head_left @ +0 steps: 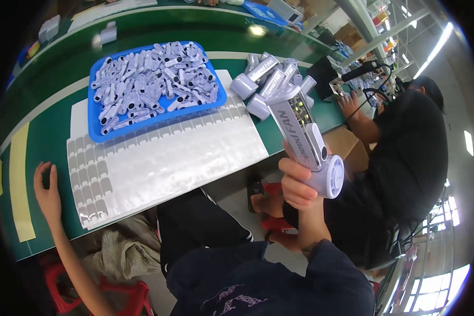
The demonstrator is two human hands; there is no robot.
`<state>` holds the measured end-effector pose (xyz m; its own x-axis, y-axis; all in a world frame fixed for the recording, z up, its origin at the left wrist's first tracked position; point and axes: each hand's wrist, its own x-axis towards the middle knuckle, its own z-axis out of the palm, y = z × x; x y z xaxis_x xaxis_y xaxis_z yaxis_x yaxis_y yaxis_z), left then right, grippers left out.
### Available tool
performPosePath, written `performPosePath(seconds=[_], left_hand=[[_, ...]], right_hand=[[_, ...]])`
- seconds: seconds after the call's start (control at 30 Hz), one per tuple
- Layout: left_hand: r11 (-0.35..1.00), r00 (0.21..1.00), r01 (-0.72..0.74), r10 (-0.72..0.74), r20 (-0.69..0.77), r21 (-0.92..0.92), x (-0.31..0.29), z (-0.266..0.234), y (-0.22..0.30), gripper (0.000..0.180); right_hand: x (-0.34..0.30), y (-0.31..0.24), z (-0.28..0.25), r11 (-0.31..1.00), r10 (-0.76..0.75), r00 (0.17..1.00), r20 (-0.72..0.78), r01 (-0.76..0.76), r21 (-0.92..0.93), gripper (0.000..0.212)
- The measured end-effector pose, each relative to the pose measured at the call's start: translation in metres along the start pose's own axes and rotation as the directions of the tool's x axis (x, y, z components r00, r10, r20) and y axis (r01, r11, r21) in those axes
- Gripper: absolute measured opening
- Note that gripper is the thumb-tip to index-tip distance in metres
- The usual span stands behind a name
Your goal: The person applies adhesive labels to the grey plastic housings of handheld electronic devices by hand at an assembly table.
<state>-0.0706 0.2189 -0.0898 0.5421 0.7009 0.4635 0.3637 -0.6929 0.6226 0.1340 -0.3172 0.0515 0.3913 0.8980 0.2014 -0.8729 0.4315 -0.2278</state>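
My right hand (298,185) is wrapped round a pale lavender handheld fan (300,134), raised in front of the table. Its side faces me with an opening, where a circuit board with small lit yellow-green spots shows. The round end of the fan points down toward me. At the left, my left hand (47,195) rests near the table edge, empty, its thumb and fingers apart. A white sheet of grey stickers (184,158) lies between my hands. On its far part sits a blue tray (102,138) heaped with small lavender plastic pieces (142,84), many bearing a black dot.
Several similar fans (263,79) are piled right of the tray. A co-worker in black (405,142) sits at the right, a hand (348,104) by a black box (324,76). Yellow tape (21,184) marks the green table's left side. A red stool (129,297) stands below.
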Motion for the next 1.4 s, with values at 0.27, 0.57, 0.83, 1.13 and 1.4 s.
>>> performPosePath(seconds=[0.27,0.57,0.83,1.13,1.4], left_hand=[[0.999,0.999,0.039,-0.039,-0.022,-0.006,-0.009,0.011,0.045,0.024],[0.989,0.989,0.139,-0.142,-0.04,-0.052,-0.016,-0.004,0.062,0.025],[0.975,0.976,0.215,-0.217,-0.033,-0.061,-0.015,-0.011,0.07,0.025],[0.966,0.97,0.239,-0.243,-0.027,-0.097,-0.015,-0.008,0.063,0.019],[0.985,0.985,0.171,-0.171,-0.011,-0.013,-0.009,-0.003,0.056,0.016]], right_hand=[[0.077,-0.034,-0.015,0.448,-0.331,0.94,-0.085,0.077,-0.891,0.096],[0.314,-0.153,-0.097,-0.147,-0.558,0.813,-0.168,-0.296,-0.944,0.074],[0.446,-0.221,-0.213,-0.426,-0.641,0.767,-0.02,-0.377,-0.823,0.084],[0.445,-0.245,-0.219,-0.784,-0.494,0.869,0.036,-0.427,-0.45,0.097],[0.273,-0.23,-0.057,-0.977,-0.185,0.883,-0.431,-0.214,-0.02,0.054]])
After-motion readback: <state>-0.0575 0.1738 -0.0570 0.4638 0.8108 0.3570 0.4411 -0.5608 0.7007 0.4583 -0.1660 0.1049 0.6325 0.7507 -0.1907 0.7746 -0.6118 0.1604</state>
